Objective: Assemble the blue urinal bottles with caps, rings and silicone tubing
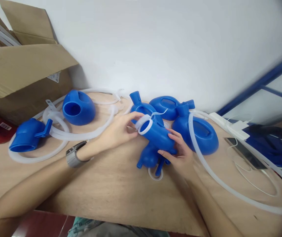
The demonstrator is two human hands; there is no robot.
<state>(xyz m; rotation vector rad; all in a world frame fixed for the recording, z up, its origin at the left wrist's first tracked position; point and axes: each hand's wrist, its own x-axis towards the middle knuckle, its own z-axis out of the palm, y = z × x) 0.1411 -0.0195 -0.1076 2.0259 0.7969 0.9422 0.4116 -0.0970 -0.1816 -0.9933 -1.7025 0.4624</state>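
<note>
My right hand (180, 153) is closed round a blue plastic spout piece (158, 135), a short wide tube whose open mouth faces up and left. A white ring lines that mouth. At its rim my left hand (120, 130) pinches a translucent white cap (141, 122) with a thin strap trailing to the right. I cannot tell whether the cap is attached to the spout. Just below, more small blue plastic parts (149, 157) lie on the table, with a white ring (156, 174) beside them. Several blue urinal bottles stand behind my hands, one of them a bottle (197, 135) to the right.
On the left are another blue bottle (82, 110), a blue spout with a lever (27, 135) and coiled clear tubing (82, 135). An open cardboard box (27, 72) stands at the back left. A long tube (220, 184), a phone (246, 153) and a power strip (229, 125) lie to the right.
</note>
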